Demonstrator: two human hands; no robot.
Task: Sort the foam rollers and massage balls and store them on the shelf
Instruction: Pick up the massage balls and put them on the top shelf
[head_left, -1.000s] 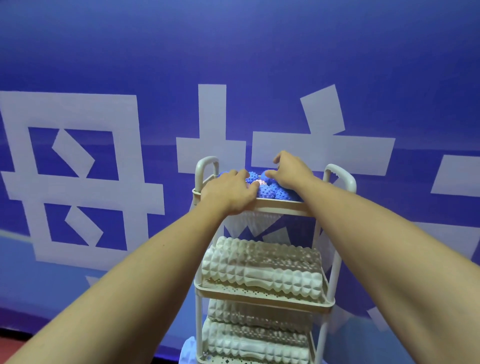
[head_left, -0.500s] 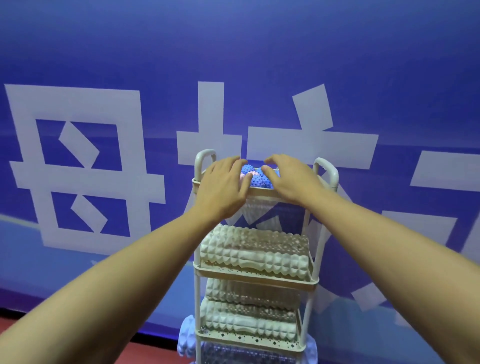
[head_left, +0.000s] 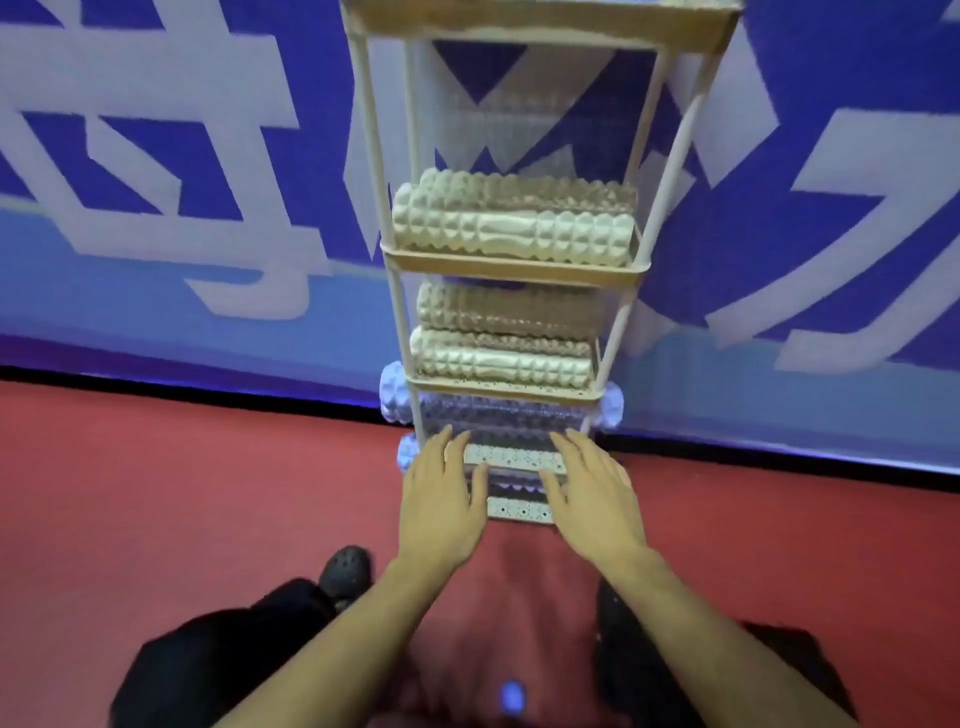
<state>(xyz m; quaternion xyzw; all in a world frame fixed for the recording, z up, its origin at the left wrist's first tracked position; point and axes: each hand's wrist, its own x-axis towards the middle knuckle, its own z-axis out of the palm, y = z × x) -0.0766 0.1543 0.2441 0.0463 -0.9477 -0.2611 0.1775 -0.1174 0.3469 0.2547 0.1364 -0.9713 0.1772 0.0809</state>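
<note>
The shelf (head_left: 511, 270), a tall cream multi-tier unit, stands on the red floor (head_left: 182, 493) against the blue wall. Two middle tiers carry cream foam rollers (head_left: 514, 228), stacked and lying flat; the tier below holds pale blue rollers (head_left: 498, 415) whose ends overhang both sides. The massage balls are not visible; the top tier is cut off. Storage appears largely complete, with lower tiers possibly under adjustment. Left hand (head_left: 441, 499) and right hand (head_left: 592, 493) reach toward the lowest tiers, fingers straight and spread, holding nothing; contact with the shelf cannot be confirmed.
</note>
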